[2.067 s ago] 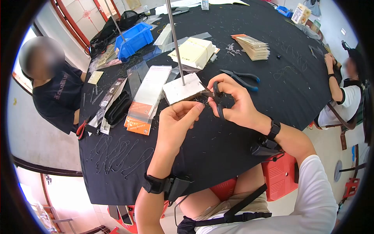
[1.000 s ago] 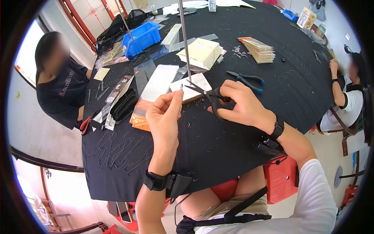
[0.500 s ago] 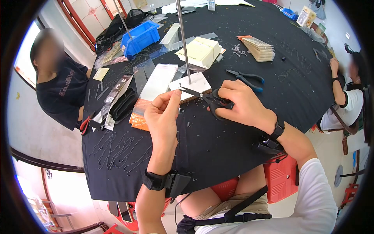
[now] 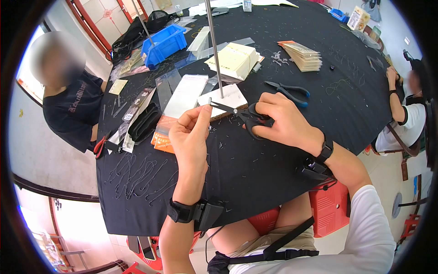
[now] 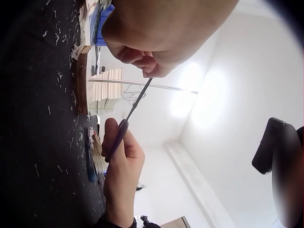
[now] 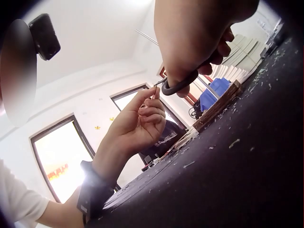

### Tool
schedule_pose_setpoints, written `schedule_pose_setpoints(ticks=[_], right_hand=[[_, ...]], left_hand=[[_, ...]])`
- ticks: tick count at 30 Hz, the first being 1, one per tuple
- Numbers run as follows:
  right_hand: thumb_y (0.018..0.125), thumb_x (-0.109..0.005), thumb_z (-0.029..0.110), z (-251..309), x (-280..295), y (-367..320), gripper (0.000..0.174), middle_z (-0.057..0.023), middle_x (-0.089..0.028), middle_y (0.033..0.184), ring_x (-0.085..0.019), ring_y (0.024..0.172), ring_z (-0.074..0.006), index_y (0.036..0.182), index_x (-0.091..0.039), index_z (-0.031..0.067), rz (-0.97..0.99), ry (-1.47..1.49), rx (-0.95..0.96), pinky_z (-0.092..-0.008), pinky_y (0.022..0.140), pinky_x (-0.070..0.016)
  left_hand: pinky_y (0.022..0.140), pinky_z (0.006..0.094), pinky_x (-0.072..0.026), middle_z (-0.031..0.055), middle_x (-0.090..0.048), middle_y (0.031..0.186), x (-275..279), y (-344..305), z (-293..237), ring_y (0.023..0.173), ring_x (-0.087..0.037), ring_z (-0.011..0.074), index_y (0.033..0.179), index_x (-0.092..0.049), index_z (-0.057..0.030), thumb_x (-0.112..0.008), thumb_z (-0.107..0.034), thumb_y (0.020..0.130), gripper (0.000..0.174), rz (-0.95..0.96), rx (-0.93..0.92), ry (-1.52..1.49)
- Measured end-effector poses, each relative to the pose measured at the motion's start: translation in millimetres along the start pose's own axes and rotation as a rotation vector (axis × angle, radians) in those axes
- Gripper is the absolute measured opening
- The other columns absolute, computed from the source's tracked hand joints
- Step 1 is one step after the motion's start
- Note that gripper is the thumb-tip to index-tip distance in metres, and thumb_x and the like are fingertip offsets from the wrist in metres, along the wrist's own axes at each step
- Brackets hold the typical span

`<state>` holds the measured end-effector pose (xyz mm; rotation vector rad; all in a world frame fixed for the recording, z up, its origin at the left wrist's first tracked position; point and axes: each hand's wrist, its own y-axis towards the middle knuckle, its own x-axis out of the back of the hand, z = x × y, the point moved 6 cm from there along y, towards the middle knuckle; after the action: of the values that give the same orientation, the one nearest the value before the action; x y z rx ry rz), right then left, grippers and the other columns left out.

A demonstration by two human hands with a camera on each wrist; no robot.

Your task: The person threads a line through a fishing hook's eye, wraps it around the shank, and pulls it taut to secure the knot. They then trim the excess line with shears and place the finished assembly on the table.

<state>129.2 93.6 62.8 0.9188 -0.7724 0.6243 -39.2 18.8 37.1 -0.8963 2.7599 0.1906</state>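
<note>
In the head view my left hand (image 4: 189,130) pinches a small, thin, shiny piece (image 4: 210,101) between thumb and index fingertip; it is too small to make out its kind. My right hand (image 4: 285,118) holds black-handled scissors (image 4: 235,111), with thumb and fingers at the handle loops. Their blades point left and reach the left fingertips, level with the shiny piece. In the left wrist view the scissors (image 5: 138,100) span from the right hand (image 5: 124,175) up to the left fingertips. The right wrist view shows a scissor loop (image 6: 180,85) close by the left hand (image 6: 137,126).
Behind the hands, a metal rod (image 4: 214,50) rises from a white-topped block (image 4: 230,99). Pliers (image 4: 292,95) lie right of it. Card stacks (image 4: 232,59), a blue bin (image 4: 164,45), packets (image 4: 185,96) and dark looped strands (image 4: 137,176) lie around. A person (image 4: 68,100) sits at left, another at right.
Earlier the hands met lower, by the block's front edge. The left hand then moved up and left and the scissors opened; afterwards the blades moved left to its fingertips. Little differs over the last half second.
</note>
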Motion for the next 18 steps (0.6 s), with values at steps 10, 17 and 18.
schedule_pose_setpoints(ticks=[10, 17, 18], right_hand=[[0.07, -0.065, 0.022, 0.5, -0.5, -0.3, 0.022, -0.0079, -0.049, 0.069, -0.048, 0.066, -0.0229, 0.074, -0.058, 0.0013, 0.004, 0.002, 0.007, -0.0325, 0.065, -0.0384], [0.07, -0.065, 0.022, -0.8, -2.4, -0.6, 0.023, -0.0087, -0.048, 0.068, -0.048, 0.065, -0.0235, 0.073, -0.058, 0.0008, 0.023, 0.007, -0.005, -0.0329, 0.065, -0.0382], [0.07, -0.065, 0.022, -0.7, -2.2, -0.5, 0.023, -0.0089, -0.048, 0.068, -0.048, 0.065, -0.0236, 0.073, -0.058, 0.0006, 0.022, 0.004, 0.0, -0.033, 0.065, -0.0382]], left_hand=[[0.047, 0.0157, -0.0259, -0.004, -0.055, 0.066, 3.0, 2.1, 3.2, 0.053, -0.04, -0.0003, 0.086, -0.064, 0.0011, -0.067, -0.014, 0.081, 0.016, 0.019, -0.02, -0.011], [0.047, 0.0172, -0.0248, -0.0047, -0.05, 0.062, 1.2, 1.7, 2.0, 0.052, -0.037, 0.0006, 0.087, -0.064, 0.0017, -0.064, -0.012, 0.083, 0.015, 0.005, -0.015, 0.019], [0.047, 0.0187, -0.0231, -0.0052, -0.046, 0.059, 0.9, 1.5, 1.6, 0.05, -0.033, 0.0018, 0.088, -0.063, 0.0029, -0.062, -0.01, 0.084, 0.014, -0.006, -0.013, 0.033]])
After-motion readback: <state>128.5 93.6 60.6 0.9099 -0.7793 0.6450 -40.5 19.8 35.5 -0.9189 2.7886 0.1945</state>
